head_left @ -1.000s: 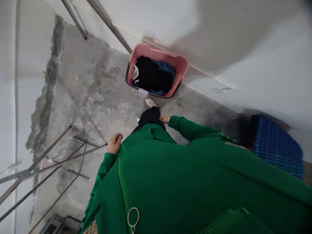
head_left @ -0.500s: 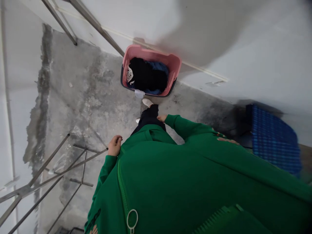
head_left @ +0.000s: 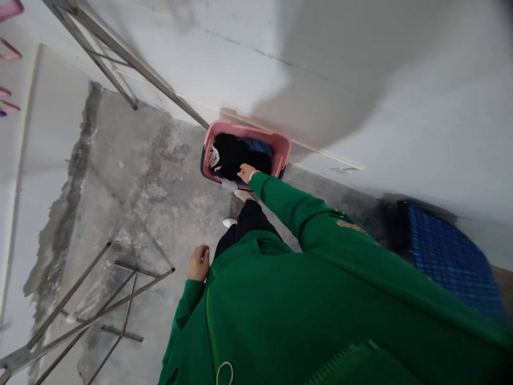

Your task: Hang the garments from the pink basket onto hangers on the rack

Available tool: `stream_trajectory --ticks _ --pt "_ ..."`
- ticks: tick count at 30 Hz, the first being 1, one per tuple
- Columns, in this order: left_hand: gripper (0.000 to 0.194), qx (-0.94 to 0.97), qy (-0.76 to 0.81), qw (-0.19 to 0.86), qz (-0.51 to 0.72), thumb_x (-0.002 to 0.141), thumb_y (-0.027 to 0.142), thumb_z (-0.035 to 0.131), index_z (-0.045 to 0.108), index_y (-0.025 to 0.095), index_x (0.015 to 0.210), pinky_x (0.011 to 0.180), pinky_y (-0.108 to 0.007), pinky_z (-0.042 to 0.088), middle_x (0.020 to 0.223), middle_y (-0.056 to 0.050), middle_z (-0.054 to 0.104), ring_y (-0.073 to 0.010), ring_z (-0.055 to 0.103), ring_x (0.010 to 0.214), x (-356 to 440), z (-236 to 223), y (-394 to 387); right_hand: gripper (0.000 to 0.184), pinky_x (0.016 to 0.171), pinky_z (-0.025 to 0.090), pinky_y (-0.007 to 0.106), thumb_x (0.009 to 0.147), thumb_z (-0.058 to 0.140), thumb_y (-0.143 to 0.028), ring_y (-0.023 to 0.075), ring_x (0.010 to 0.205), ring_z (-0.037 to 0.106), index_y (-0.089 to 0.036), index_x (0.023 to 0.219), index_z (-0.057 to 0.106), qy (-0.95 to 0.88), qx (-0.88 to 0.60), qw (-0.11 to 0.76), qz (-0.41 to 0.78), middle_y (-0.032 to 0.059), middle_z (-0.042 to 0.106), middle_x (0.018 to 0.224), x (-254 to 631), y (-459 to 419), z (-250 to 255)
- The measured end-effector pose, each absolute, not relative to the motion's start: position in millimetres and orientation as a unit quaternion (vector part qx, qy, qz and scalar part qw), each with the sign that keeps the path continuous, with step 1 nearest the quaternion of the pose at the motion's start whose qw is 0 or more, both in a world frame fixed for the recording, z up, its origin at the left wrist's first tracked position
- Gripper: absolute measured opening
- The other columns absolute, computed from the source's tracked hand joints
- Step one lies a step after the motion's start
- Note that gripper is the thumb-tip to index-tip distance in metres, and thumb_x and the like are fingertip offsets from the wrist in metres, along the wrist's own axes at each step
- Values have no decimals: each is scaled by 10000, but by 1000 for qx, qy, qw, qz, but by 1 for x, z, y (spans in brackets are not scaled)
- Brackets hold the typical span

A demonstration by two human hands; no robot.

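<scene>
A pink laundry basket (head_left: 280, 147) with a dark outer rim stands on the floor against the wall. Inside lie a black garment (head_left: 230, 155), blue cloth (head_left: 258, 145) and a white patterned piece (head_left: 214, 157) at the left. Over the basket's near side is my right hand (head_left: 246, 172), its fingers pointing at the black garment and slightly apart. Whether the fingertips touch the cloth I cannot tell. My left hand (head_left: 199, 263) hangs beside my body, loosely curled with nothing visible in it.
Metal rack legs (head_left: 132, 299) stand at lower left, and another metal frame (head_left: 148, 80) leans near the wall. A blue checked cloth (head_left: 449, 262) covers something at right. Pink hangers (head_left: 10, 51) show at upper left. The concrete floor (head_left: 152, 187) is stained.
My right hand has moved forward from beside my thigh to over the basket. My left hand stays by my side. The view has tilted up, so the basket sits lower.
</scene>
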State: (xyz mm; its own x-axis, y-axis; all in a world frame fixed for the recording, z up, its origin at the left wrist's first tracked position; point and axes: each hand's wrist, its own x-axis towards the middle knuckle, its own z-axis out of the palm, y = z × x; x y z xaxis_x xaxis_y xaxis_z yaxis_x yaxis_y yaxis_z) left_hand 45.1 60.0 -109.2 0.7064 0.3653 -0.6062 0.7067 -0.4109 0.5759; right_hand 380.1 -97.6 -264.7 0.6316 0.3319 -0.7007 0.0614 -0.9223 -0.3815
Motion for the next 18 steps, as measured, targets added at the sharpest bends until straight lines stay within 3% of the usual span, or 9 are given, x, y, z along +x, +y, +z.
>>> stream_trajectory --ticks 3,6,8,10,13,15,18 --pt "284 821 330 427 -188 825 401 418 603 190 873 761 -368 558 876 -104 682 -208 669 801 49 -117 44 631 1078 354 360 859 618 -315 285 1279 458 -4 1365 404 -83 -907 153 383 242 456 1385 408 -61 -288" --pt "291 822 332 425 -184 838 400 408 609 194 877 765 -355 565 875 -101 684 -200 669 813 51 -128 25 848 1147 213 470 788 687 -316 359 1383 294 44 1429 265 -38 -926 139 349 307 276 1487 422 -47 -317" --pt "290 821 333 424 -186 846 393 405 614 193 877 767 -354 569 875 -104 688 -200 672 818 52 -136 13 883 1158 145 501 746 707 -259 358 1404 250 35 1441 248 4 -925 166 342 307 290 1482 425 -48 -336" --pt "288 820 334 423 -191 855 384 404 617 192 875 762 -357 573 872 -105 691 -199 674 804 52 -140 4 774 1139 188 490 717 679 -169 337 1360 334 22 1395 357 36 -911 206 355 289 444 1383 426 -52 -351" --pt "290 818 337 421 -199 867 370 396 618 185 872 760 -371 576 868 -112 692 -202 674 784 53 -142 -4 475 1034 369 398 740 561 -124 269 1158 540 -32 1205 584 40 -887 258 382 203 629 1158 428 -60 -357" --pt "298 818 338 421 -199 868 367 389 619 178 870 774 -388 574 877 -123 690 -212 674 798 57 -140 -5 346 924 450 318 776 481 -157 213 1001 608 -77 1060 663 37 -873 300 383 123 680 1020 430 -64 -347" --pt "289 820 333 427 -188 859 359 393 619 180 868 802 -399 566 896 -128 688 -221 669 835 70 -137 -3 324 778 496 267 796 405 -203 177 831 627 -100 945 674 32 -856 363 368 62 683 856 437 -73 -311"
